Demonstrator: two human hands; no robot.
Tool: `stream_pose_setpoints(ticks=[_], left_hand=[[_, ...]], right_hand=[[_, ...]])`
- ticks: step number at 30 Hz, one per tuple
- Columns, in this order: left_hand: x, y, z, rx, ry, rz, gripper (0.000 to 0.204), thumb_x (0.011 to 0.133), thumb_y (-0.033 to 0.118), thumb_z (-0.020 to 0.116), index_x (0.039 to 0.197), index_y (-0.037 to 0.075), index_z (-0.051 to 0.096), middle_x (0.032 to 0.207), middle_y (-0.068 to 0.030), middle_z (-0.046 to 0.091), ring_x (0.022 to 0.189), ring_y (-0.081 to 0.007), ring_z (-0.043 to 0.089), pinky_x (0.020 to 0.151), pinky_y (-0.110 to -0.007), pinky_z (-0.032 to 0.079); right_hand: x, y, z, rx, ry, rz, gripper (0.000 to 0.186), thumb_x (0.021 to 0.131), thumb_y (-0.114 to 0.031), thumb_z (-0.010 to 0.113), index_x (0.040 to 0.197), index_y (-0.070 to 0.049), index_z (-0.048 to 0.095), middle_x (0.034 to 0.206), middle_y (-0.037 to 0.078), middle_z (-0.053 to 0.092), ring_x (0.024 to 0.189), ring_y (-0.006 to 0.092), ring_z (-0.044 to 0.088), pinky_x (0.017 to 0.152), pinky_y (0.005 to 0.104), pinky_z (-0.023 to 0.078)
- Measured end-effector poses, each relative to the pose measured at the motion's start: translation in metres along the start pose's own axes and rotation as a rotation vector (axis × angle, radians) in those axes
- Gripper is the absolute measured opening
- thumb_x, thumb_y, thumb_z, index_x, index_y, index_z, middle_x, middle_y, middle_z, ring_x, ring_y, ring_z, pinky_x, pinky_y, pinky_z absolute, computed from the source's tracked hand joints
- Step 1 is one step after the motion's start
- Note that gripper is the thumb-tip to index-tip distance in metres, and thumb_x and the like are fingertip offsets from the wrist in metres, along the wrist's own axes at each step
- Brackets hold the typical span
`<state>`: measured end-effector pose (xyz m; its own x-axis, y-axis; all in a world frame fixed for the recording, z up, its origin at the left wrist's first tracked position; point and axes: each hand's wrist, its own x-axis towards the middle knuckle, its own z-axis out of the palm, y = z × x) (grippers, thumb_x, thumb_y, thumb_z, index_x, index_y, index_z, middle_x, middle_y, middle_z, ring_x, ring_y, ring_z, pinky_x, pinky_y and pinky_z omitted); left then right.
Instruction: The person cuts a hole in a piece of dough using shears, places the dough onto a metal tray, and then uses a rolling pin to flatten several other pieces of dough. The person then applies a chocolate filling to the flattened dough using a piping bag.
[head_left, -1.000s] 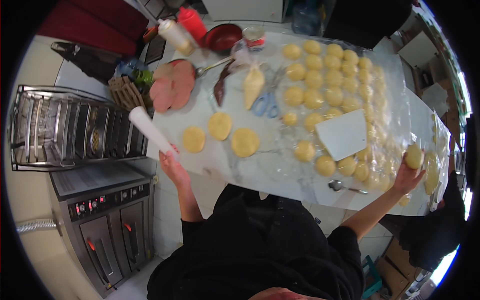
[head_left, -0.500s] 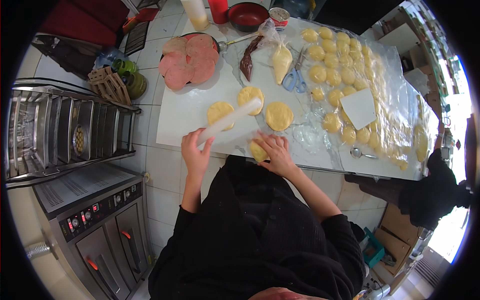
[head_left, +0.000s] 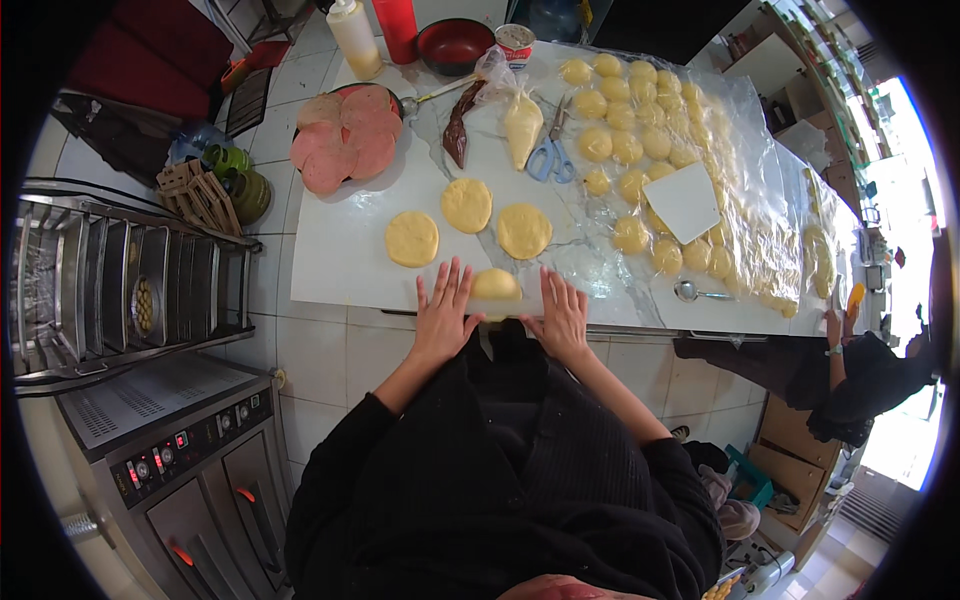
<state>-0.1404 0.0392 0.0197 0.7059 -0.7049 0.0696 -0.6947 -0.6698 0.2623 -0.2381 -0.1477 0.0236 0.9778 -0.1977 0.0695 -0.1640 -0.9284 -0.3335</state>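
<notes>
"Where's the dough piece (head_left: pixel 496 286)?"
"On the table (head_left: pixel 345 262), between the left hand (head_left: pixel 443 312), at its eight o'clock, and the right hand (head_left: pixel 560 316), at four. Three flattened rounds (head_left: pixel 466 205) lie at its ten, eleven and one."
"The fingers?"
"Left ones straight and spread; right ones straight, slightly apart. What's under the palms, I can't tell."

Dough discs (head_left: pixel 466 206) blocking beyond dough piece (head_left: pixel 496 285), free tabletop (head_left: pixel 335 265) left

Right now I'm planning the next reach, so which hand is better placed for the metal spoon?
Probably the right hand: it lies nearer the metal spoon, on that side of the dough piece. The left hand is farther off, beyond the dough.
</notes>
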Motion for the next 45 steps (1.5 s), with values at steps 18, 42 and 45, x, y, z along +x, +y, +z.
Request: stream_pose_setpoints(ticks=[18, 42, 45], left_hand=[[0.060, -0.017, 0.012, 0.029, 0.209, -0.141, 0.054, 0.085, 0.035, 0.033, 0.133, 0.015, 0.019, 0.139, -0.0096, 0.015, 0.127, -0.0308, 0.013, 0.098, -0.056, 0.002], [-0.110, -0.109, -0.022, -0.042, 1.236, -0.732, 0.033, 0.089, 0.020, 0.039, 0.110, -0.005, 0.041, 0.097, -0.0173, 0.047, 0.091, -0.0299, 0.045, 0.082, -0.037, 0.035], [-0.125, -0.100, -0.025, -0.300, 1.429, -0.815, 0.035, 0.090, 0.021, 0.035, 0.110, -0.008, 0.038, 0.100, -0.0180, 0.045, 0.092, -0.0269, 0.047, 0.082, -0.034, 0.036]], right_hand=[[0.046, 0.005, 0.015, -0.147, 0.048, 0.104, 0.066, 0.083, -0.046, 0.033, 0.131, -0.003, 0.019, 0.138, 0.011, 0.014, 0.128, 0.0275, 0.010, 0.098, 0.0552, -0.003], [0.107, -0.019, 0.010, 0.112, -0.314, -0.563, 0.033, 0.069, -0.008, 0.059, 0.101, -0.005, 0.055, 0.099, 0.012, 0.053, 0.094, 0.0263, 0.050, 0.082, 0.0338, 0.040], [0.106, -0.016, 0.004, 0.140, -0.450, -0.696, 0.027, 0.065, -0.009, 0.062, 0.091, -0.005, 0.059, 0.092, 0.011, 0.055, 0.089, 0.0263, 0.051, 0.077, 0.0335, 0.042]])
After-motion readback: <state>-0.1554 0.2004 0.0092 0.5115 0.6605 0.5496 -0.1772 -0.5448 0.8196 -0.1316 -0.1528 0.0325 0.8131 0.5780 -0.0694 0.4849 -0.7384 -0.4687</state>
